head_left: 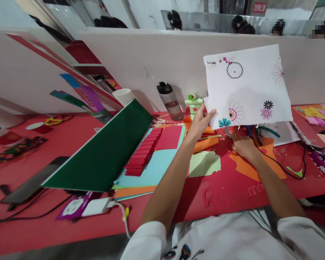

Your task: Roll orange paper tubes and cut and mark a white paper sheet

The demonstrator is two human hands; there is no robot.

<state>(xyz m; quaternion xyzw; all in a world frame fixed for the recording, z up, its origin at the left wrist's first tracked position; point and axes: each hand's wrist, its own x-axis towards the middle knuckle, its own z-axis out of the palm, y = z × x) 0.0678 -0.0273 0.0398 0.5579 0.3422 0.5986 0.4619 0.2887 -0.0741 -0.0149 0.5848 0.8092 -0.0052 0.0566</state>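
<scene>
My left hand (200, 122) is closed on the lower left corner of a white sheet of paper (251, 90), holding it up and tilted above the table. Printed flowers, dots and a scalloped circle decorate the sheet. Below its lower edge, my right hand (243, 147) is closed at a pair of scissors (228, 133) with red handles; the fingers partly hide them. Under that forearm lies orange paper (247, 168). Pliers (260, 134) with dark green handles rest just beyond the right hand. A pale green paper piece (205, 163) lies between my arms.
A dark green board (100, 151) leans at the left beside coloured sheets (162, 162) and a folded red paper strip (144, 151). A water bottle (171, 102) stands near the white partition (141, 47). Rolled orange paper (206, 144), a black cable (276, 159) and a white charger (96, 207) lie about.
</scene>
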